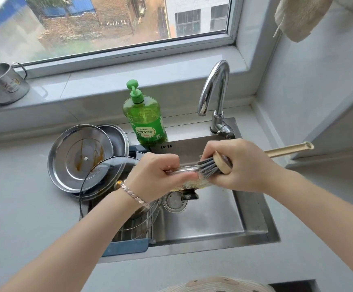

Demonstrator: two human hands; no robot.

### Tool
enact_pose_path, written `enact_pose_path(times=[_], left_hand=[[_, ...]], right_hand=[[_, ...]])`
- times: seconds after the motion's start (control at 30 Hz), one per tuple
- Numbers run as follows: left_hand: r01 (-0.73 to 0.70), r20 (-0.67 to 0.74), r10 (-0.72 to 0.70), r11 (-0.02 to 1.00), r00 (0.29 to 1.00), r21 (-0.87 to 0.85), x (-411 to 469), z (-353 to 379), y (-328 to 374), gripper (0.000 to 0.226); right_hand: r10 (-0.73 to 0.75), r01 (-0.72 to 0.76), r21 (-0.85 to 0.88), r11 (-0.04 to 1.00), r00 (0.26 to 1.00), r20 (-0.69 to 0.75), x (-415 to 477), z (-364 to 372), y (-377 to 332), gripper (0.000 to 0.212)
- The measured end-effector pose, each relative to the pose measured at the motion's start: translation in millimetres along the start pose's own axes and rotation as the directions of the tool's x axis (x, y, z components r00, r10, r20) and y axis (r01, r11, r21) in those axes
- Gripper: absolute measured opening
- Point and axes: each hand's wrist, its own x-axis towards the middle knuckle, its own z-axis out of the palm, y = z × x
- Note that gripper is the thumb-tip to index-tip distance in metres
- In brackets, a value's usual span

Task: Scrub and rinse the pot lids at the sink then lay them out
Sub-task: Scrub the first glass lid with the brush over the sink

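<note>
Over the steel sink [253, 226] my left hand [154, 175] grips the rim of a glass pot lid [189, 183], held nearly edge-on with a greasy yellow film on it; its black knob [190, 196] points down. My right hand [241, 165] grips a dish brush [211, 165] near its grey bristles, which press on the lid's rim. The brush's wooden handle [287, 149] sticks out to the right. Stacked at the sink's left are a stained steel lid [79, 158], another steel lid [116, 138] behind it and a glass lid [106, 175] leaning on them.
A green dish soap pump bottle [145, 116] stands behind the sink beside the chrome tap [215, 91], which is not running. A blue drain rack [127, 247] sits in the sink's left part. A metal mug [1, 83] rests on the windowsill. A cloth [297, 15] hangs top right.
</note>
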Motion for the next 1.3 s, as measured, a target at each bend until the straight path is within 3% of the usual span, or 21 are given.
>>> enact_pose_path(times=[0.1,0.17,0.23,0.3,0.43,0.47,0.53,0.63,0.7,0.8,0.87,1.0,1.07,1.2,1.3], left_hand=[[0.051,-0.041,-0.054,0.997,0.998,-0.053,-2,-7,-4,0.072],[0.190,-0.060,-0.208,0.958,0.976,-0.216,-7,-11,-4,0.068],[0.330,-0.028,-0.367,0.866,0.930,-0.376,-11,-13,-2,0.058],[0.377,-0.002,-0.412,0.835,0.911,-0.401,-13,-10,1,0.052],[0.304,0.031,-0.307,0.913,0.951,-0.271,-6,-2,8,0.058],[0.295,0.032,-0.297,0.919,0.954,-0.260,-4,-1,9,0.059],[0.329,0.006,-0.345,0.892,0.939,-0.310,-3,-6,10,0.055],[0.426,-0.045,-0.526,0.733,0.849,-0.531,-5,-14,7,0.036],[0.435,-0.091,-0.631,0.625,0.771,-0.649,-8,-15,4,0.029],[0.400,-0.159,-0.736,0.521,0.658,-0.754,-15,-8,-2,0.038],[0.369,-0.166,-0.815,0.420,0.555,-0.829,-21,3,-3,0.037],[0.232,-0.079,-0.954,0.150,0.289,-0.961,-28,23,-6,0.046],[0.181,-0.073,-0.978,0.109,0.197,-0.977,-30,29,-8,0.056],[0.069,-0.145,-0.981,0.155,0.131,-0.985,-31,29,-10,0.054],[0.016,-0.247,-0.955,0.252,0.162,-0.967,-33,17,-7,0.047]], right_hand=[[0.191,-0.195,0.202,0.960,0.981,0.039,-18,0,30,0.023],[0.336,-0.347,0.355,0.868,0.937,0.094,-30,3,44,0.031],[0.390,-0.399,0.426,0.812,0.914,0.112,-34,4,47,0.033],[0.337,-0.348,0.378,0.858,0.937,0.096,-25,1,37,0.028],[0.073,-0.079,0.097,0.992,0.995,0.067,1,-2,4,0.028],[0.045,-0.051,0.097,0.994,0.997,0.054,3,-1,3,0.027],[0.139,-0.145,0.253,0.956,0.989,0.043,2,-3,11,0.025],[0.386,-0.360,0.596,0.718,0.918,0.089,-13,-1,34,0.023],[0.534,-0.428,0.715,0.553,0.841,0.090,-22,10,46,0.022],[0.704,-0.455,0.816,0.357,0.705,0.085,-28,28,57,0.020],[0.754,-0.457,0.857,0.238,0.643,0.133,-30,35,60,0.025],[0.742,-0.446,0.895,0.016,0.605,0.289,-35,59,59,0.031],[0.717,-0.445,0.893,-0.061,0.603,0.350,-36,73,53,0.029],[0.603,-0.514,0.853,-0.083,0.656,0.454,-33,87,45,0.030],[0.536,-0.739,0.661,0.134,0.615,0.578,-38,85,43,0.024]])
